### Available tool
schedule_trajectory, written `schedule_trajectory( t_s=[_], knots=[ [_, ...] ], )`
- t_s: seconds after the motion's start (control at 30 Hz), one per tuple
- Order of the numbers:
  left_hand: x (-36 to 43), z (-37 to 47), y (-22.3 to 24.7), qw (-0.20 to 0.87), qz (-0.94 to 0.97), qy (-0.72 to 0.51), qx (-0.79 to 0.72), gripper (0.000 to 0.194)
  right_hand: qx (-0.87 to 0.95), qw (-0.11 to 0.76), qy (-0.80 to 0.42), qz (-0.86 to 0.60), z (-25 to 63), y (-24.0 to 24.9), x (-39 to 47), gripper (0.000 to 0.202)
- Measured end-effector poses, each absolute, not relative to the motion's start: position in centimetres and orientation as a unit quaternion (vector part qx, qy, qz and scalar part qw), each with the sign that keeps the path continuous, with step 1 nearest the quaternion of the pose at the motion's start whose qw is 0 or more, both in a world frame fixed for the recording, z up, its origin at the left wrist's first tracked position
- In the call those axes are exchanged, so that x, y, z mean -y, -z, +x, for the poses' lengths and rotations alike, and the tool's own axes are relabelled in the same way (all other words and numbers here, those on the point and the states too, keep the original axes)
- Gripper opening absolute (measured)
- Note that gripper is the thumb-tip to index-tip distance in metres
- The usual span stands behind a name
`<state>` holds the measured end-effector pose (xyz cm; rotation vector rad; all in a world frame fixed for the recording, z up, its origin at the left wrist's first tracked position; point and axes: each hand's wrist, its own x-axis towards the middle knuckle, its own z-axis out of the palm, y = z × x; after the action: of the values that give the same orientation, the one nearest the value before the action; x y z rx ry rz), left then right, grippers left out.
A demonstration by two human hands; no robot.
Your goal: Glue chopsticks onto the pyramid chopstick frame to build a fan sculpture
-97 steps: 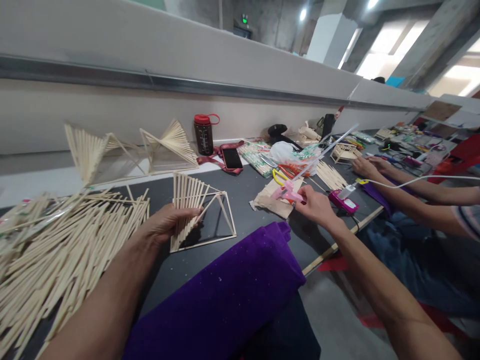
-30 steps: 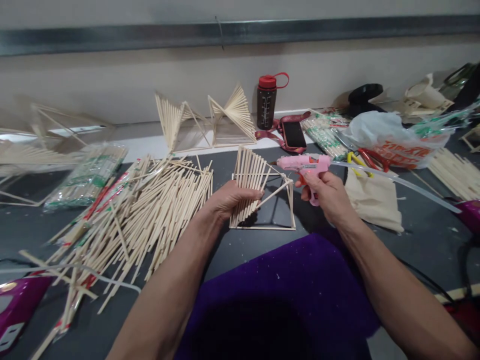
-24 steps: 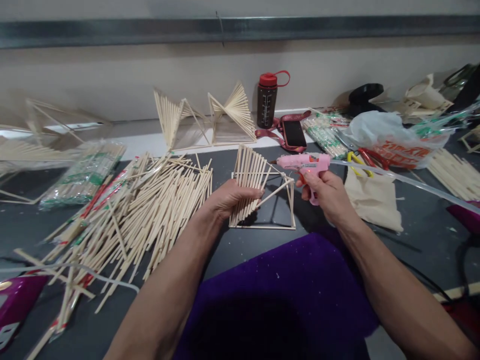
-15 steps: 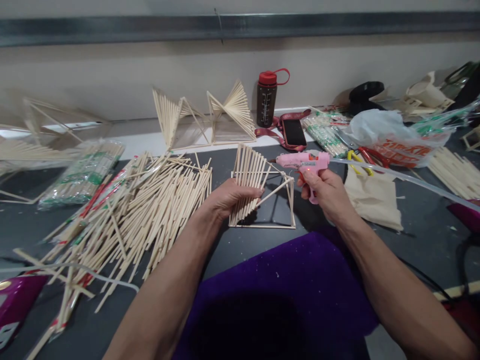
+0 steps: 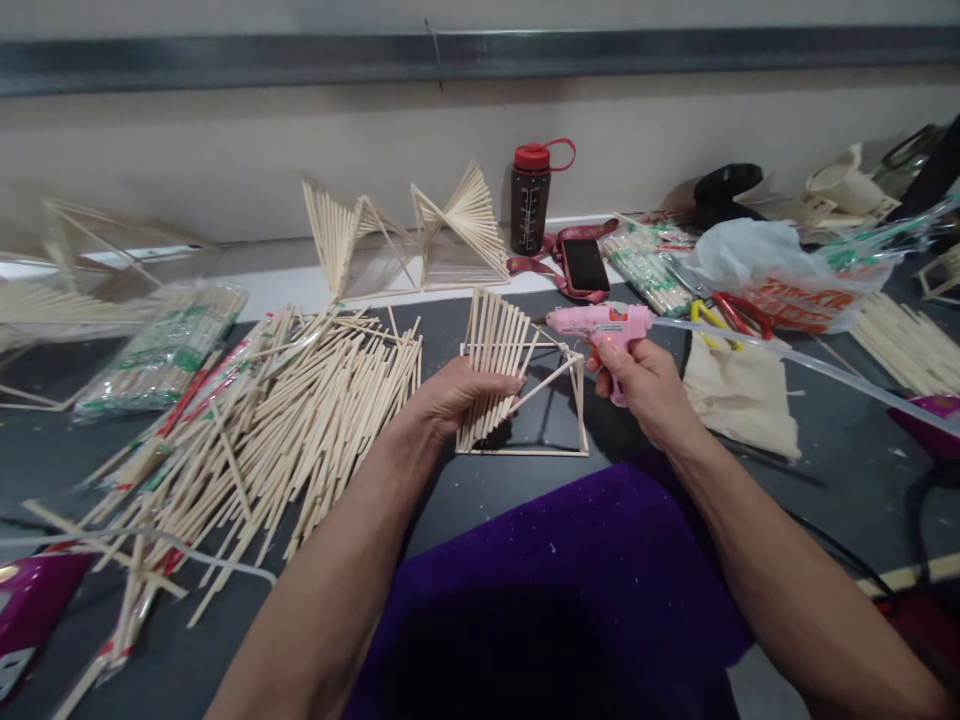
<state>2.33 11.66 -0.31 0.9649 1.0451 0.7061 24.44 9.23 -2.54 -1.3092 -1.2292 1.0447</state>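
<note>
In the middle of the table stands a frame of wooden chopsticks (image 5: 497,335), fanned in a twisted row on its left side. My left hand (image 5: 466,390) is closed around that fanned row, thumb across the front; its other fingers are hidden behind the sticks. A pink hot glue gun (image 5: 600,322) with a clear glue stick in its back is gripped in my right hand (image 5: 637,375). Its nozzle points left, close to the upper part of the fanned sticks; whether it touches them I cannot tell.
Loose chopsticks (image 5: 337,410) lie heaped on the left beside a wrapped pack (image 5: 165,345). Two finished-looking stick frames (image 5: 457,225) stand by the wall, near a bottle (image 5: 530,205) and phone (image 5: 585,266). Yellow-handled pliers (image 5: 712,330) and a plastic bag (image 5: 787,280) sit right.
The glue gun in my right hand has shifted slightly left, its nozzle nearer the fanned sticks. My left hand keeps its hold on the frame.
</note>
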Motion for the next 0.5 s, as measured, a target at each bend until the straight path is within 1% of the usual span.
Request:
schedule_trajectory(
  t_s=[0.5],
  knots=[
    [-11.72,2.32,0.38,0.71,0.417,-0.32,-0.469,0.018,0.515,0.507,-0.433,-0.538,24.14,2.64,-9.54,0.04]
  ],
)
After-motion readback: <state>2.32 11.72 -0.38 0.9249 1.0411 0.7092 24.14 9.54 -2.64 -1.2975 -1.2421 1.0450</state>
